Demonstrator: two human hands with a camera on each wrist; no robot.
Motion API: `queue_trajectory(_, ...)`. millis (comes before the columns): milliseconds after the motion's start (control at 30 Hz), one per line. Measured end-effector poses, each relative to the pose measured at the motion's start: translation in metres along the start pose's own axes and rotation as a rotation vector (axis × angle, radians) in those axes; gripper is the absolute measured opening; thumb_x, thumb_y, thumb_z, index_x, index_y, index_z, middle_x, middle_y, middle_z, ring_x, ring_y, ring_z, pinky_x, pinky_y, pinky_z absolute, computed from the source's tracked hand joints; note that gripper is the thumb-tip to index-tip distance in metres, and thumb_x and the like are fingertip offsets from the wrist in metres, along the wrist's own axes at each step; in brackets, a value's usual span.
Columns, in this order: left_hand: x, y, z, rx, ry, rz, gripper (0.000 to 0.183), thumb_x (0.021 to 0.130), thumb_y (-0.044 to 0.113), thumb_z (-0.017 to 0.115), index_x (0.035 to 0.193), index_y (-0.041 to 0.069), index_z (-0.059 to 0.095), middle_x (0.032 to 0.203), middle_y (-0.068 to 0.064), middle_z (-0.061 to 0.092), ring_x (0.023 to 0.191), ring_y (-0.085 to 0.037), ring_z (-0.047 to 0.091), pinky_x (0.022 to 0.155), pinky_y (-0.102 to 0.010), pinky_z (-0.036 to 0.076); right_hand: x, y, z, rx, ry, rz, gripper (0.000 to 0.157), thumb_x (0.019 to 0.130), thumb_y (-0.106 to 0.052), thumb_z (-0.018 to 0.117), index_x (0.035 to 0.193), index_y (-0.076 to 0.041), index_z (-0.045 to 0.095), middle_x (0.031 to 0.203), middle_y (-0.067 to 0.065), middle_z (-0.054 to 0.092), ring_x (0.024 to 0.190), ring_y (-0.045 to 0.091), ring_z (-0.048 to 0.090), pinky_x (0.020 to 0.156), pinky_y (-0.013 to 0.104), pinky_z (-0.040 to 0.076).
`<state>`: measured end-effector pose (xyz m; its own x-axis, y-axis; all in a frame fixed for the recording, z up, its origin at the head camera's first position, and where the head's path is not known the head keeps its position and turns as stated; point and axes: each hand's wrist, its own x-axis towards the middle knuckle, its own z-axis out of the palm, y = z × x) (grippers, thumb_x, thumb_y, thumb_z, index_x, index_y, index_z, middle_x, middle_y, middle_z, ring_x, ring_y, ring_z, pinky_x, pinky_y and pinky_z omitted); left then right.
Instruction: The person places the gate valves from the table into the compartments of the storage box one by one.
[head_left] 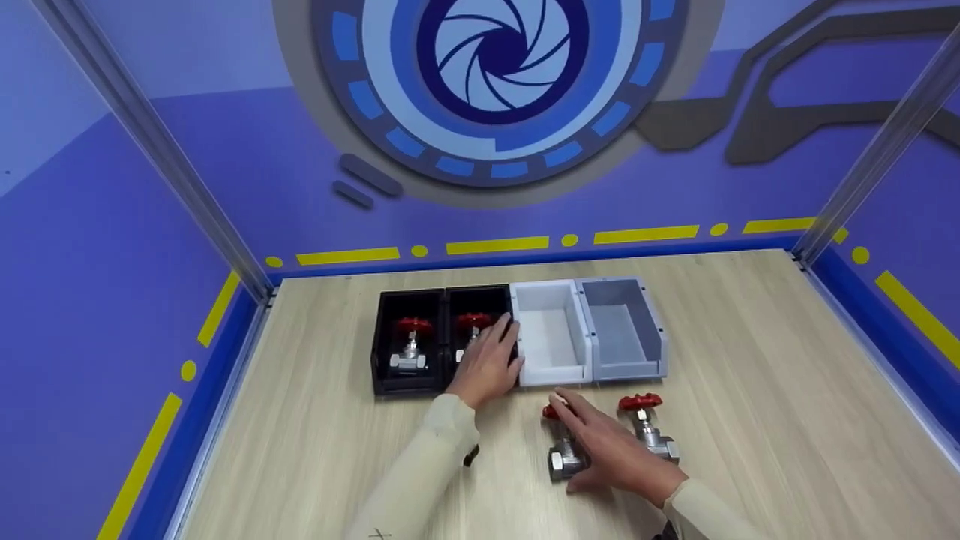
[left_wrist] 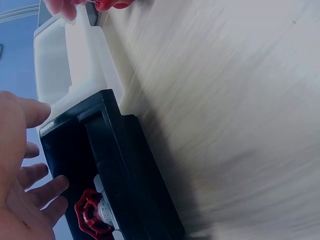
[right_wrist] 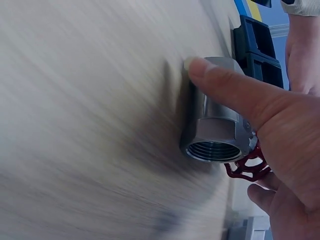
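My right hand [head_left: 619, 450] holds a metal valve with a red handwheel [head_left: 566, 457] in front of the bins. In the right wrist view, the thumb lies along the valve's threaded body [right_wrist: 215, 130] and the fingers are by its handwheel, partly hidden. Over the right-hand black bin [head_left: 480, 295] is my left hand [head_left: 487, 367], its fingers loosely spread and gripping nothing. Partly covered by that hand, a similar valve [head_left: 472, 324] lies in the bin; its red wheel [left_wrist: 92, 215] shows in the left wrist view. Another valve [head_left: 649, 429] rests on the table just right of my right hand.
Left in the row, another black bin [head_left: 409, 384] contains a valve [head_left: 410, 349]. A white bin [head_left: 555, 373] and a grey bin [head_left: 634, 371] complete the row to the right. Printed blue-purple walls [head_left: 210, 172] enclose the wooden table [head_left: 765, 420].
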<state>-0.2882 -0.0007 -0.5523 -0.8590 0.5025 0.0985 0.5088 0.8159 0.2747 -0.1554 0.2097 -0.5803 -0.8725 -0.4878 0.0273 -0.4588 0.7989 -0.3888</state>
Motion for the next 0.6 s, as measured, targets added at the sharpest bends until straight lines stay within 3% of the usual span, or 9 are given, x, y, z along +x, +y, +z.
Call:
queue_trajectory(300, 0.0005, -0.0006, -0.0003, 0.001, -0.01, 0.0, 0.059, 0.098, 0.033, 0.052, 0.15, 0.011, 0.035, 0.159, -0.009, 0.028, 0.137, -0.034, 0.041, 0.111, -0.051, 0.036, 0.0014, 0.0037, 0.0043, -0.079, 0.024, -0.024, 0.13, 0.053, -0.047, 0.09, 0.155, -0.009, 0.019, 0.158, 0.017, 0.025, 0.14, 0.034, 0.036, 0.107, 0.052, 0.038)
queue_trajectory(600, 0.0009, 0.0006, 0.0008, 0.01, -0.008, 0.012, 0.06, 0.097, 0.033, 0.052, 0.15, 0.009, 0.036, 0.159, -0.008, 0.03, 0.136, -0.036, 0.042, 0.111, -0.05, 0.035, 0.003, 0.0025, 0.0077, -0.063, 0.066, -0.043, 0.128, 0.051, -0.036, 0.093, 0.153, -0.005, 0.023, 0.155, 0.019, 0.029, 0.128, 0.037, 0.048, 0.101, 0.049, 0.045)
